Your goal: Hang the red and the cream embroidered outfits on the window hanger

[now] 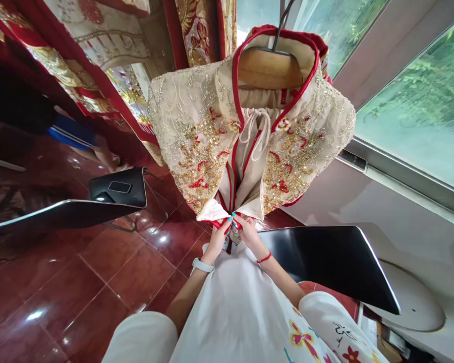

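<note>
A cream jacket (189, 101) with gold beading, red motifs and red piping hangs in front of me on a wooden hanger (270, 68). White ties (258, 121) are knotted in a bow inside its collar. My left hand (220, 236) and my right hand (247, 231) meet at its lower front edge. Both are closed, thumbs on top, pinching the red-trimmed hem where the two front panels come together. The cream lining is folded outward just above my fingers. What lies beneath the fingertips is hidden.
A black table (333, 262) stands to my right under the window (419, 101). On the left are a black chair (136, 184) with a phone (120, 187) on it, and another dark tabletop (79, 214). Embroidered garments (109, 55) hang at upper left; a person's leg (104, 151) shows beyond.
</note>
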Available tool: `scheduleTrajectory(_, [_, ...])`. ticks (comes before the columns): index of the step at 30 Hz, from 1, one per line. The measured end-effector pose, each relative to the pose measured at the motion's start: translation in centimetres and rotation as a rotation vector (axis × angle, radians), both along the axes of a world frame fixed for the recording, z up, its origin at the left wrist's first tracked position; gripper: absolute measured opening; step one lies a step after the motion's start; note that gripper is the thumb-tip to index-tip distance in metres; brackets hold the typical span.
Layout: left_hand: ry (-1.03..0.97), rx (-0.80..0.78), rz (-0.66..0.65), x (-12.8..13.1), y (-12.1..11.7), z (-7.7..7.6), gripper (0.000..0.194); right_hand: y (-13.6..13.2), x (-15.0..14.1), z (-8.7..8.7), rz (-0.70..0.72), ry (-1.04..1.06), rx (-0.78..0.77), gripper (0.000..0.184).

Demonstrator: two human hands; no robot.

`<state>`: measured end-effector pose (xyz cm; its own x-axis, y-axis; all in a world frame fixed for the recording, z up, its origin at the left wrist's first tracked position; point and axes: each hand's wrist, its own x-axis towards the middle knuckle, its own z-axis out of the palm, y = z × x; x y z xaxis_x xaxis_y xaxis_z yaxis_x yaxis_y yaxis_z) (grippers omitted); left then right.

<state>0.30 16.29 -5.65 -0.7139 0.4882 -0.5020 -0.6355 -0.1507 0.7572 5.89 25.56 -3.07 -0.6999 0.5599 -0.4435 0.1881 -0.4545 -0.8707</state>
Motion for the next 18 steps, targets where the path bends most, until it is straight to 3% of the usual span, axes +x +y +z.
scheduleTrajectory(3, [0.000,-0.009,-0.032,0.1,-0.3,0.0,0.028,1.7,2.3,0.9,0.219,-0.147,0.016,0.040])
scheduleTrajectory(6, [0.004,-0.019,-0.050,0.2,-0.3,0.1,0.028,2.3,4.2,2.1,0.362,-0.270,0.276,0.045])
scheduleTrajectory(9, [-0.029,0.023,-0.053,0.2,-0.1,0.0,0.036,1.5,4.2,3.0,0.326,-0.175,0.499,0.034])
scheduleTrajectory(12, [-0.044,0.035,-0.073,0.1,-0.1,-0.2,0.042,0.6,3.1,3.5,0.288,-0.097,0.578,0.030])
scheduleTrajectory(18, [-0.063,0.029,-0.133,-0.1,-0.3,-1.0,0.040,0.9,2.8,2.9,0.319,-0.057,0.461,0.022])
